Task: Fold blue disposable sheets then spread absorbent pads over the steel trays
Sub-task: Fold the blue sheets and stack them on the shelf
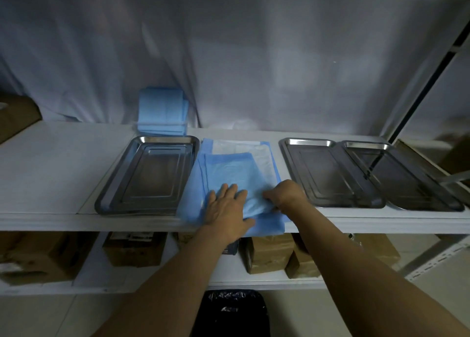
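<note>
In the head view, a blue sheet point(230, 174) is being worked on a white shelf point(50, 169), lying between 1 steel tray point(150, 174) on the left and 2 more steel trays, a middle one point(328, 171) and a right one point(404, 176), whose rims are touching or overlapping. The sheet's near part is being pressed flat by the left hand point(226, 209), fingers straight and spread. A bunched fold at the sheet's right edge is being gripped by the right hand point(284, 194), fingers curled around it. A stack of blue pads point(162, 113) is being kept behind the left tray, against a pale curtain point(254, 57). Cardboard boxes point(267, 252) are being stored on the lower shelf.
</note>
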A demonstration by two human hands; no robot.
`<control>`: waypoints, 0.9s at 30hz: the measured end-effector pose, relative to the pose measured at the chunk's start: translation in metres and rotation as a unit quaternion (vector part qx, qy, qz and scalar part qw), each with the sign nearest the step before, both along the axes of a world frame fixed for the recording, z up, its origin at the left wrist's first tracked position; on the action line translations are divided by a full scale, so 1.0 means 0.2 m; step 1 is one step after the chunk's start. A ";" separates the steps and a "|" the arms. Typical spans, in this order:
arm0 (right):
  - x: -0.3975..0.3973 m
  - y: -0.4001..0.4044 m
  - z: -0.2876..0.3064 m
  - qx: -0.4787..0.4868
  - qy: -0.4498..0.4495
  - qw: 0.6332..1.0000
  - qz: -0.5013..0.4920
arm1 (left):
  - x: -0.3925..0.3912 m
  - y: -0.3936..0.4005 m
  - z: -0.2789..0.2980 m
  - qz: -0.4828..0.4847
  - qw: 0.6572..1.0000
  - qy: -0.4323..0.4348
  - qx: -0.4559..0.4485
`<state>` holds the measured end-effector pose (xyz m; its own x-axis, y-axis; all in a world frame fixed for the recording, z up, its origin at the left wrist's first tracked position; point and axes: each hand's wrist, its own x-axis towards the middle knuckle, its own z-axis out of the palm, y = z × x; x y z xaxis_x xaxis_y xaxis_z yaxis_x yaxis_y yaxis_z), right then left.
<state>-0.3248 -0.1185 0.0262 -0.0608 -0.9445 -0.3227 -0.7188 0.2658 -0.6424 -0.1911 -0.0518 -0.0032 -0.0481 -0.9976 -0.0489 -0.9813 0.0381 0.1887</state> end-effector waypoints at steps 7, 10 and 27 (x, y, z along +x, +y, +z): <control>-0.06 0.03 0.06 0.009 -0.243 0.970 -0.024 | 0.05 -0.03 0.10 0.042 0.992 0.118 -0.022; -0.11 0.03 0.00 -0.082 -0.163 0.980 0.084 | 0.09 -0.07 0.20 0.009 0.993 0.116 0.032; 0.01 -0.15 -0.01 -0.101 -0.012 0.989 0.102 | 0.33 -0.32 0.13 0.173 0.864 0.473 0.004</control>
